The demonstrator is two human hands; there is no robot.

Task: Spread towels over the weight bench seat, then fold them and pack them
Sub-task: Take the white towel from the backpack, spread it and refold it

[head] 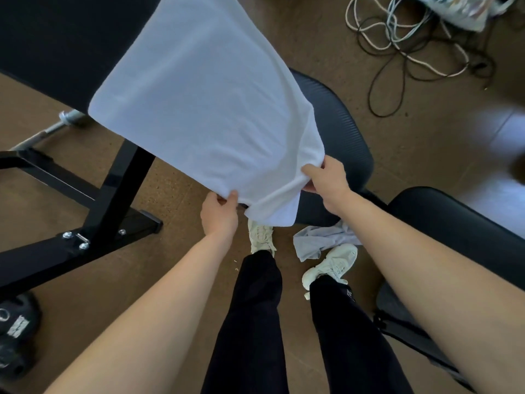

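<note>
Towel, white, is held at its near edge by both hands, which are set apart from each other. The left hand pinches the hem where it hangs off the bench's near end, thumb on top and fingers underneath. The right hand clutches the other near corner just off the bench's right side, fingers curled into the cloth.

From these two grips the towel runs up and away, draped over the black padded bench seat. It covers the right part of the seat and leaves the left part bare.

Below the seat the bench's black steel frame stands on the brown floor. Just right of the frame's foot are the person's two white shoes, and a crumpled pale cloth lies on the floor between them.

A dark ribbed chair stands close to the bench's right side, partly hidden behind the towel. A second dark chair stands farther right. Beyond them, well to the right of the bench, a tangle of cables lies on the floor. A black weight plate lies on the floor left of the frame's near leg.
</note>
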